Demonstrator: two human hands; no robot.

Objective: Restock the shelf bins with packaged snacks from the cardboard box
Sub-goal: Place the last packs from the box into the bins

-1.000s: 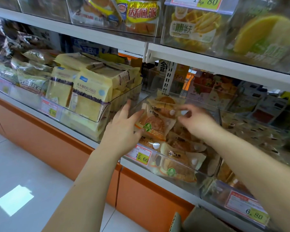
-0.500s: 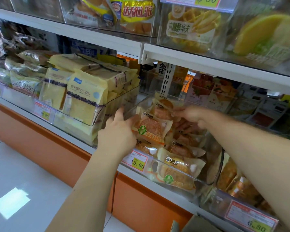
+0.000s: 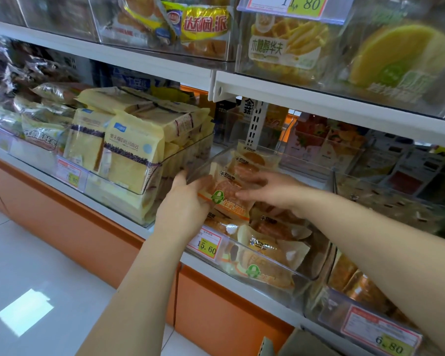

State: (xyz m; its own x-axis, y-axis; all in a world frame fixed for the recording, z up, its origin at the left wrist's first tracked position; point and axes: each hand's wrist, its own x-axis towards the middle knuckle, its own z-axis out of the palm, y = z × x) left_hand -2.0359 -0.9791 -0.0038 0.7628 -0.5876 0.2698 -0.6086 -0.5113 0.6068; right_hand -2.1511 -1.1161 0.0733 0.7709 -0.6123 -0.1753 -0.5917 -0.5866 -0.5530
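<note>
A clear plastic shelf bin (image 3: 306, 276) on the middle shelf holds several orange-and-clear packs of round cakes. My left hand (image 3: 183, 206) grips the left edge of the top cake pack (image 3: 226, 196), fingers curled behind it at the bin's left wall. My right hand (image 3: 270, 188) lies over the same pack from the right, fingers fairly straight and pressing on it. More packs (image 3: 267, 250) lie underneath. A corner of the cardboard box (image 3: 290, 343) shows at the bottom edge.
Left of the bin stands a bin of yellow bread packs (image 3: 129, 155). A price tag reading 15.60 (image 3: 207, 246) hangs on the bin front. Another bin tagged 6.80 (image 3: 385, 340) is at the lower right. The upper shelf (image 3: 319, 98) overhangs closely. White floor tiles lie below left.
My right hand has come forward from the back of the bin and now lies on the top pack. My left hand has curled round the pack's left edge.
</note>
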